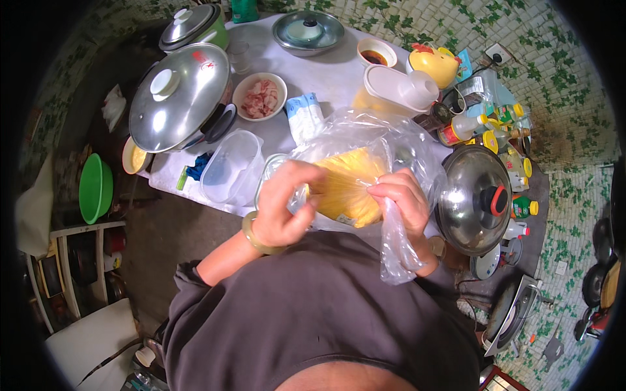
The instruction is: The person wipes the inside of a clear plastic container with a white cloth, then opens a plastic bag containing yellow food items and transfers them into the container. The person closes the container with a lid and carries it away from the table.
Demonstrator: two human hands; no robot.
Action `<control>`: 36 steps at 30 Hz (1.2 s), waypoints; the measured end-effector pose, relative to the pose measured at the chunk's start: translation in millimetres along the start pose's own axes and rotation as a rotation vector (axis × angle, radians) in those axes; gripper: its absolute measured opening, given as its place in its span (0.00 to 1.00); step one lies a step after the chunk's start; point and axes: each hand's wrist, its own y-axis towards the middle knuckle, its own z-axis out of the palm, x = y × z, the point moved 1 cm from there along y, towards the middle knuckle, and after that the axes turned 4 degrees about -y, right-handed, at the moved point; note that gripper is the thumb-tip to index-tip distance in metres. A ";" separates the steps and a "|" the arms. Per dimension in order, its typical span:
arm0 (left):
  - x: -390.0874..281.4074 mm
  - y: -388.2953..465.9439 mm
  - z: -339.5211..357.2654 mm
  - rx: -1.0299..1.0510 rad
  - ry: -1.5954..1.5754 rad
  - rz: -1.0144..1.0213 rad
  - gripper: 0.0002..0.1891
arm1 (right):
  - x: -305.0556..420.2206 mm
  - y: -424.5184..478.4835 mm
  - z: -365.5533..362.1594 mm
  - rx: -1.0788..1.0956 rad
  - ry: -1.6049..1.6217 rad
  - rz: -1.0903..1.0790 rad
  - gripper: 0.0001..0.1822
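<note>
A clear plastic bag [349,185] with yellow contents lies at the near edge of the table, inside or on a larger clear plastic bag [406,129]. My right hand [401,198] grips the gathered neck of the bag, and its loose end hangs down below the fingers. Beside the bag's left side is my left hand [288,203], fingers apart and slightly blurred, with a bangle on the wrist; nothing shows in its grasp. Partly behind that hand stands a clear container [270,168]. An empty clear plastic container [232,166] is further left.
Around these stand a lidded pan [181,97], a bowl of raw meat [260,97], a blue-and-white packet [304,116] and a plastic container with a pale lid [396,88]. To the right are a lidded wok [474,200] and several bottles [462,128]. A green basin [96,188] is at far left.
</note>
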 end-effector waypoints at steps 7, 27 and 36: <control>39.0 -21.2 -20.7 -0.054 -0.842 -0.465 0.39 | 14.4 26.9 -1.6 0.178 0.127 -0.103 0.12; 49.5 -91.1 -37.2 -0.300 -1.741 -0.540 0.55 | 28.7 73.8 121.2 0.522 0.549 -0.004 0.07; 41.2 -105.2 -49.3 -0.441 -1.854 -0.542 0.52 | 23.2 78.3 164.4 0.619 0.592 0.125 0.07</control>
